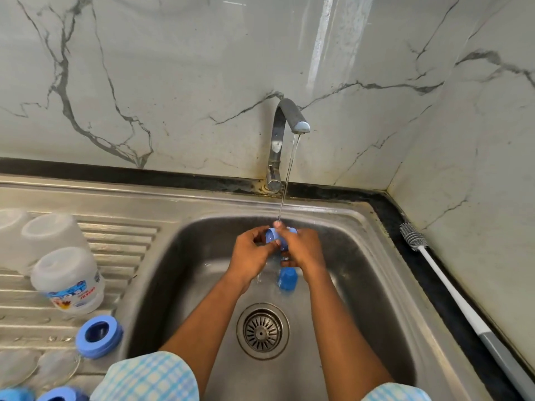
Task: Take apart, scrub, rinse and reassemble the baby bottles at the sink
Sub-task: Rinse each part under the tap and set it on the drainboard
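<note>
While L hand (249, 251), R hand (304, 250) grip cap (272, 237), bottle label (75, 297) is illegible.

a: room in the sink basin (362, 270)?
b: bare steel around the drain strainer (263, 331); a blue cap (287, 279) lies beyond it.
a: the sides?
b: upturned bottles (68, 280) and a blue ring (99, 335) crowd the drainboard (121, 247); a bottle brush (451, 287) lines the right worktop (385, 209).

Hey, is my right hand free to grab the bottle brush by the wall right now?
Probably, once it lets go: the right hand and left hand both grip a blue bottle part under the running tap. The brush lies unobstructed on the counter right of the sink.
</note>
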{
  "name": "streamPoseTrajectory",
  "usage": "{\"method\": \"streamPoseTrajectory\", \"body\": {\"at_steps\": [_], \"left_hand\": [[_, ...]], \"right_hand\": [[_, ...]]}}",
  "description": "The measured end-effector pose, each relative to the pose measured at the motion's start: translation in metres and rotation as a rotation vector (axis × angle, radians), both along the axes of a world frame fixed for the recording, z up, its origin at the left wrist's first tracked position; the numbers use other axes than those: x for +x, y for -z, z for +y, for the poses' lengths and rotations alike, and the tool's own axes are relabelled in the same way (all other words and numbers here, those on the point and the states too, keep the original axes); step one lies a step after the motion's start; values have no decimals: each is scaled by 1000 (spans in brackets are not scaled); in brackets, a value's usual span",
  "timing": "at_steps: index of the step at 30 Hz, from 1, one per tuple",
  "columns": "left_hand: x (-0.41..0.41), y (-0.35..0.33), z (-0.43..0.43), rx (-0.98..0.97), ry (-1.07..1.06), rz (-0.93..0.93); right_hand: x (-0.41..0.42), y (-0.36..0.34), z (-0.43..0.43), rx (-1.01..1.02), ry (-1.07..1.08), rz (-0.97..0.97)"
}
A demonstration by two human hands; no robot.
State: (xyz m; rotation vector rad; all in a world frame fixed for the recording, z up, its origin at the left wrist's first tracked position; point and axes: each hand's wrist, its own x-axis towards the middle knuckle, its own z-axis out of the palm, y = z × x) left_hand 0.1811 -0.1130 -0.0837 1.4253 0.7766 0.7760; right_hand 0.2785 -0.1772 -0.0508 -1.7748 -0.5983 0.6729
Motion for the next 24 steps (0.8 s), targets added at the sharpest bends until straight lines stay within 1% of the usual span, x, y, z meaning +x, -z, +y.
{"method": "streamPoseTrajectory", "body": {"at_steps": [1,3,5,8,10,11,14,15,17,19,21,22,24], "left_hand": [[-1,0,-1,13,5,0],[-3,0,-1,17,-4,10],[-4,-1,0,8,-25,37],[-3,-4,-1,12,-21,75],[-3,-5,-3,29,-2,67],[-2,-5,-4,50,3,61],[-3,-3,-5,116,-14,48],[-4,-4,-4,114,-25,40],[-6,-8,-3,84,-32,29],[-7,-12,-2,31,-17,4],[-8,-16,-2,-78,5,-37],[-8,-18,-2,-186,19,-79],[-8,-23,-5,-458,62,-190]], "right_hand": [[-3,1,0,0,-51,-18],[-4,2,-2,8,-87,-12],[0,4,-2,30,-46,-19],[9,2,0,70,57,23],[11,0,1,45,115,26],[10,-1,1,16,105,5],[1,4,4,-99,-50,-60],[0,5,5,-106,-72,-76],[3,7,6,-26,-29,-105],[9,1,3,85,51,-79],[14,-2,-1,110,106,-57],[16,-2,-2,101,96,-51],[14,-5,-3,132,-32,-11]]}}
